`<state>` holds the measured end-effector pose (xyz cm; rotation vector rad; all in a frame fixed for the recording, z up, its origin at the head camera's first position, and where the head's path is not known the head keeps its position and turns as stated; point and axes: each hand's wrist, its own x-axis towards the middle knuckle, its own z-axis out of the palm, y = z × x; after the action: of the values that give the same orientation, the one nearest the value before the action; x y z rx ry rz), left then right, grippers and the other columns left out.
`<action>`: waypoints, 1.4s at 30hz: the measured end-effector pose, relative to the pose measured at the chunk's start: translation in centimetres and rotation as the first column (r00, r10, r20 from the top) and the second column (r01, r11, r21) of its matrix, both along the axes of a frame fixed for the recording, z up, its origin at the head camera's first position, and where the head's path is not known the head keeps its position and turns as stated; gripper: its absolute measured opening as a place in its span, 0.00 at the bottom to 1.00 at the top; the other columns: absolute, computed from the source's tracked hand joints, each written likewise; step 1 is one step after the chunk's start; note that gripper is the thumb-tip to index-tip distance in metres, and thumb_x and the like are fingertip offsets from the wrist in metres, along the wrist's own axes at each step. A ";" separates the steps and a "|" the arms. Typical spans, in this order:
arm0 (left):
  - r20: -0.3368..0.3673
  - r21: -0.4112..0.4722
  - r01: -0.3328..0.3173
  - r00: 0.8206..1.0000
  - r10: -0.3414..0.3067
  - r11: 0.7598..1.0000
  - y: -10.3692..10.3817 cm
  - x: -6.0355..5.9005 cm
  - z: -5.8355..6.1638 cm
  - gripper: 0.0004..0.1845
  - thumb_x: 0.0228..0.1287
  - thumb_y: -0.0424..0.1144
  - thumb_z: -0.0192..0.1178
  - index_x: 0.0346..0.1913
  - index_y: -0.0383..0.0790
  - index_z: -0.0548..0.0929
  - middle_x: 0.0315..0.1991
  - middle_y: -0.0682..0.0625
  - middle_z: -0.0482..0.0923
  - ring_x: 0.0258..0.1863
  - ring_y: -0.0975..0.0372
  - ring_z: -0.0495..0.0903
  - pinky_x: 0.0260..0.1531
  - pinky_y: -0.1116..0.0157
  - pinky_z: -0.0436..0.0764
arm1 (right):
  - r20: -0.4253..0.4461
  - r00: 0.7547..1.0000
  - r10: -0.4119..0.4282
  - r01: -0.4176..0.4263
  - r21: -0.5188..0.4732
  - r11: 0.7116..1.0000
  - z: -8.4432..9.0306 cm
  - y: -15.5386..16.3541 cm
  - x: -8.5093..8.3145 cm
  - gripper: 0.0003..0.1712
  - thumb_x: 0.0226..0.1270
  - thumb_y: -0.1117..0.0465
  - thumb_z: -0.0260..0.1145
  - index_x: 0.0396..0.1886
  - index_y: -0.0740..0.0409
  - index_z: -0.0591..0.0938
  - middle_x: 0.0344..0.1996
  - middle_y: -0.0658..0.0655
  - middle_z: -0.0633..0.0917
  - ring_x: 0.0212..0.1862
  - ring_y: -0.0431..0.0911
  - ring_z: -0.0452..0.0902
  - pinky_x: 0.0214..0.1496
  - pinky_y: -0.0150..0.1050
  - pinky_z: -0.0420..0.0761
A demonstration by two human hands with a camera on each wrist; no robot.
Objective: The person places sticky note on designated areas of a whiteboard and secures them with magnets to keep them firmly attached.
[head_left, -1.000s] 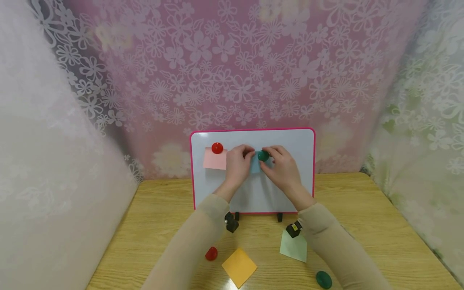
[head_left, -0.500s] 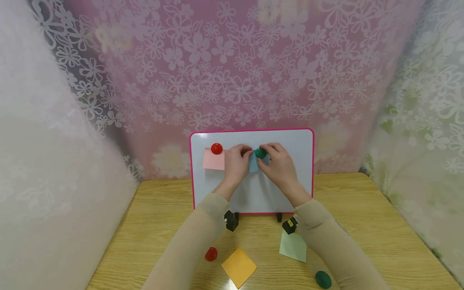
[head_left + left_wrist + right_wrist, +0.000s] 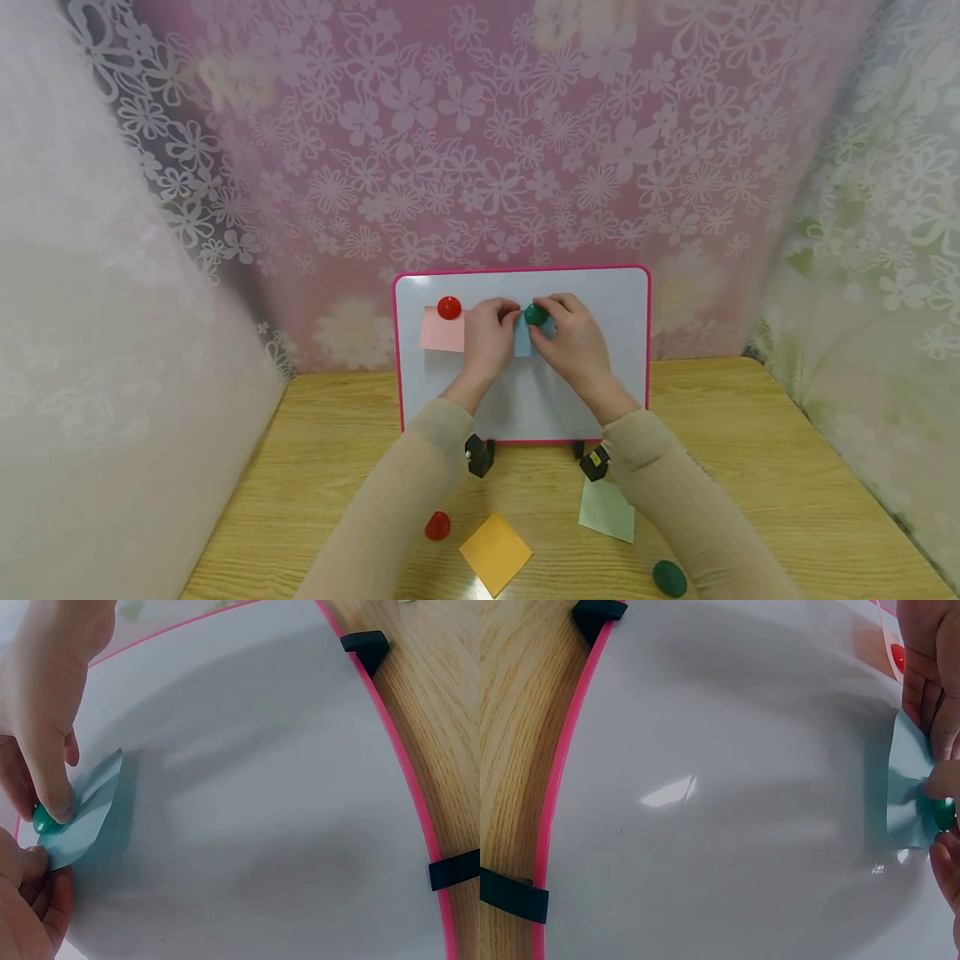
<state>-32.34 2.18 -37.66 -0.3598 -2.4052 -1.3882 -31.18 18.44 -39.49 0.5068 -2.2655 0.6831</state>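
Note:
Against the whiteboard point(image 3: 555, 400) lies a blue sticky note point(image 3: 522, 340), its lower edge curling away from the surface in the wrist views. My left hand point(image 3: 487, 340) pinches the note's left side between thumb and fingers. A round green magnet point(image 3: 536, 314) sits at the note's top, and the thumb and fingers of my right hand point(image 3: 576, 342) grip it. In the left wrist view the green magnet point(image 3: 46, 820) is partly covered by the fingers. Left of my hands, a red magnet point(image 3: 449, 307) holds a pink note point(image 3: 441, 332) on the board.
The pink-rimmed board stands on black feet point(image 3: 578, 450) on a wooden table point(image 3: 337, 467). In front of it lie a red magnet point(image 3: 437, 526), an orange note point(image 3: 496, 553), a pale green note point(image 3: 606, 510) and a dark green magnet point(image 3: 669, 577). A flowered curtain point(image 3: 495, 167) hangs behind.
My right hand has moved slightly left and up with the green magnet, bringing it further over the blue note. My left hand has barely shifted.

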 end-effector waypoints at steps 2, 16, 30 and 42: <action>0.001 -0.002 0.000 1.000 0.000 1.000 0.0 0.0 0.0 0.09 0.77 0.33 0.66 0.54 0.37 0.91 0.49 0.47 0.89 0.46 0.57 0.84 0.52 0.65 0.85 | -0.002 1.000 -0.003 0.003 0.000 1.000 0.1 0.0 0.0 0.25 0.62 0.65 0.81 0.59 0.67 0.87 0.52 0.65 0.85 0.54 0.59 0.84 0.59 0.52 0.85; 0.014 0.020 -0.022 1.000 0.021 1.000 0.4 -0.1 0.2 0.11 0.78 0.35 0.66 0.56 0.39 0.90 0.50 0.49 0.89 0.45 0.60 0.84 0.51 0.68 0.85 | -0.021 1.000 -0.006 0.006 0.005 1.000 0.5 -0.1 -0.1 0.26 0.62 0.65 0.81 0.59 0.68 0.87 0.52 0.65 0.85 0.54 0.59 0.84 0.59 0.53 0.85; 0.039 0.025 -0.035 0.999 0.034 0.999 0.5 -0.1 0.3 0.10 0.78 0.35 0.66 0.56 0.39 0.90 0.50 0.49 0.89 0.45 0.59 0.84 0.51 0.67 0.85 | -0.027 1.000 -0.016 0.017 0.025 1.000 0.6 0.0 -0.6 0.25 0.62 0.65 0.81 0.59 0.67 0.87 0.53 0.66 0.85 0.54 0.60 0.83 0.59 0.53 0.84; 0.004 -0.016 -0.063 0.998 0.064 0.998 0.6 0.0 0.1 0.09 0.77 0.35 0.67 0.53 0.38 0.91 0.50 0.47 0.85 0.48 0.58 0.81 0.51 0.66 0.84 | 0.006 0.999 -0.036 0.036 0.037 0.999 0.6 -0.2 -0.3 0.25 0.63 0.65 0.80 0.59 0.67 0.87 0.54 0.66 0.85 0.55 0.60 0.83 0.58 0.52 0.84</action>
<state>-32.30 2.83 -37.61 -0.2819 -2.4114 -1.3443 -31.53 18.20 -38.87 0.4809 -2.2920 0.6268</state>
